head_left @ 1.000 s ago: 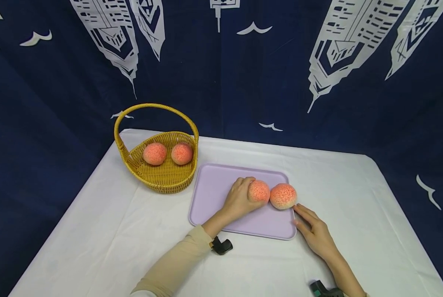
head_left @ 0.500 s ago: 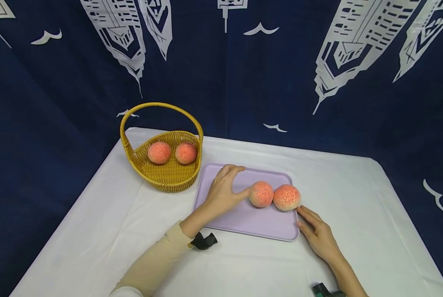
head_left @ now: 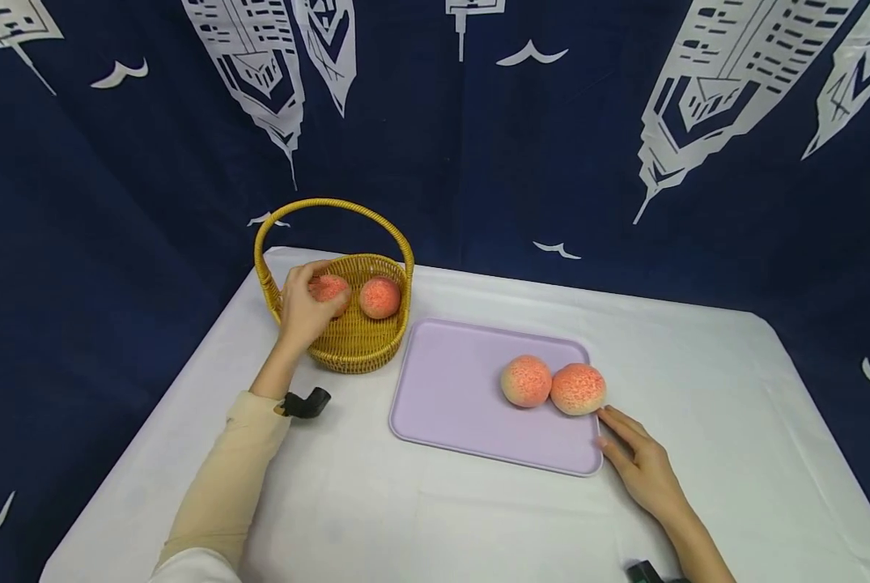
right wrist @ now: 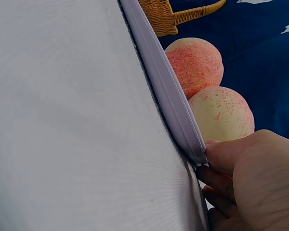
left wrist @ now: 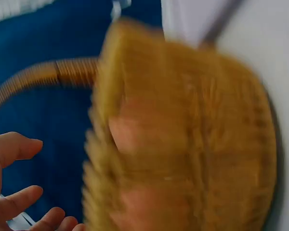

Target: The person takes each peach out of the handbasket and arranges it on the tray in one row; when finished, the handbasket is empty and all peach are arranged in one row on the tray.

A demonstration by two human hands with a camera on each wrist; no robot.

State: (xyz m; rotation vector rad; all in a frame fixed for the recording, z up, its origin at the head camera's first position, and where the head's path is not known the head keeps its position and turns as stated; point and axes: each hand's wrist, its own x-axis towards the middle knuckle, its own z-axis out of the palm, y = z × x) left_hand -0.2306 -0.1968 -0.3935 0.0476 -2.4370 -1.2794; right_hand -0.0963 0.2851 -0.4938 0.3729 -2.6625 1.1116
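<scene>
In the head view my left hand (head_left: 307, 312) reaches into the yellow wicker basket (head_left: 354, 356), its fingers spread around the left peach (head_left: 330, 290). Whether they touch it is hidden; in the left wrist view the fingers (left wrist: 19, 147) are parted and the basket is blurred. A second peach (head_left: 379, 297) lies in the basket to its right. Two paler pink peaches sit side by side on the lilac tray (head_left: 449, 389): one nearer the middle (head_left: 526, 380), one by the right rim (head_left: 579, 389). My right hand (right wrist: 269, 178) holds the tray's right edge between thumb and fingers.
The basket's tall handle (head_left: 333, 202) arches over its opening. A white cloth (head_left: 464, 518) covers the table, and a dark blue curtain (head_left: 435, 162) with white prints hangs behind it. Black devices are strapped at both wrists, the left one (head_left: 307, 403) fully visible.
My left hand has let go of the left peach on the tray and moved left and away from me to the basket. My right hand stays at the tray's edge. The view shifts slightly.
</scene>
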